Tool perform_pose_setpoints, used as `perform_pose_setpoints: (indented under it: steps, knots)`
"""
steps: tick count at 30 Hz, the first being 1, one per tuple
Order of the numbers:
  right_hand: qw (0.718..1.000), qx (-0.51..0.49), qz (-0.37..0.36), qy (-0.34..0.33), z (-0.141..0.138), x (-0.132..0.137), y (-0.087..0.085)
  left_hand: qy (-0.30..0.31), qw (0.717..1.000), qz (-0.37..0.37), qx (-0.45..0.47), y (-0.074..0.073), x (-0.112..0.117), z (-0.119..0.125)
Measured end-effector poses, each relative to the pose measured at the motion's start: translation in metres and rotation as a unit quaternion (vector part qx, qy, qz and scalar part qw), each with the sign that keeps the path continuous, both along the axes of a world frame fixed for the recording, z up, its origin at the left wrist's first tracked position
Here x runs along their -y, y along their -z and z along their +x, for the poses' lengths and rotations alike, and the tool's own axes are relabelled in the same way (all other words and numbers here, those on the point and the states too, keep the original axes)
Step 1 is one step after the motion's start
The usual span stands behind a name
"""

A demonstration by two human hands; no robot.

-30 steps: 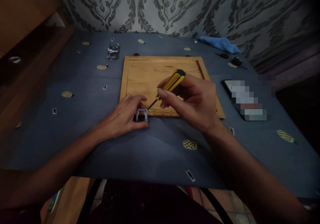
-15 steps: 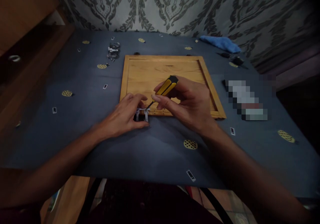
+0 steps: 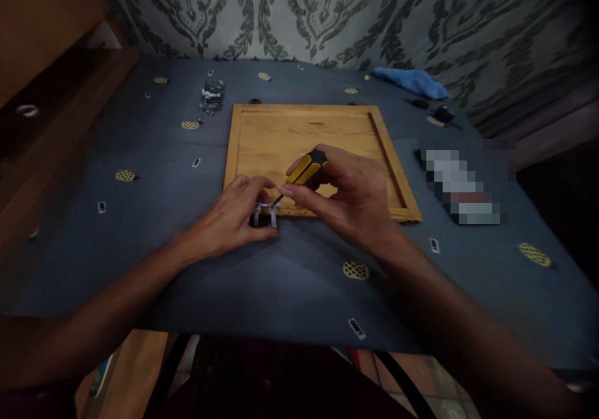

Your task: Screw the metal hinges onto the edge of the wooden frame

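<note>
A yellow and black screwdriver (image 3: 306, 167) slants down and left in my right hand (image 3: 355, 191), its fingers closed round the handle. The tip meets a metal hinge (image 3: 273, 217) at the near edge of a wooden framed panel (image 3: 281, 138). My left hand (image 3: 236, 216) grips the hinge between thumb and fingers, holding it against the panel's edge. The panel lies flat on the table. Small dark holes show along the near rail, right of the hinge. Whatever screw is under the tip is too small to make out.
Loose metal hinges and screws (image 3: 212, 97) lie at the back left of the table (image 3: 154, 238). At the back right are a blue cloth (image 3: 412, 82) and a dark tool (image 3: 440, 110). A blurred-out flat object (image 3: 461, 188) lies right of the panel. The patterned wall stands behind.
My right hand and the screwdriver handle have shifted slightly left and down, with the tip staying at the hinge. My left hand has hardly moved.
</note>
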State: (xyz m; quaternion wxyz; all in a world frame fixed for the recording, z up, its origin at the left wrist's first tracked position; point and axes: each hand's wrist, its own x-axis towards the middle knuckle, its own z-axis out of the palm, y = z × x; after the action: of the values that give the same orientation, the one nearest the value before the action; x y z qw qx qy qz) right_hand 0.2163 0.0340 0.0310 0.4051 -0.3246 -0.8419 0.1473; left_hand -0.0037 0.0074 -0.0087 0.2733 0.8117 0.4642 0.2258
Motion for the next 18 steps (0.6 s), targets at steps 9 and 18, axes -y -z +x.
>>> perform_pose_setpoints:
  steps: [9, 18]
  knots:
    - [0.998, -0.003, -0.066, -0.025, 0.0026, -0.0007, -0.0031, 0.001, 1.000, -0.016, 0.011, -0.0003, -0.0001, -0.0005]
    - [0.989, -0.044, -0.136, -0.038, 0.0017, -0.0005, -0.0060, 0.000, 1.000, -0.016, 0.010, -0.0002, 0.0005, -0.0002]
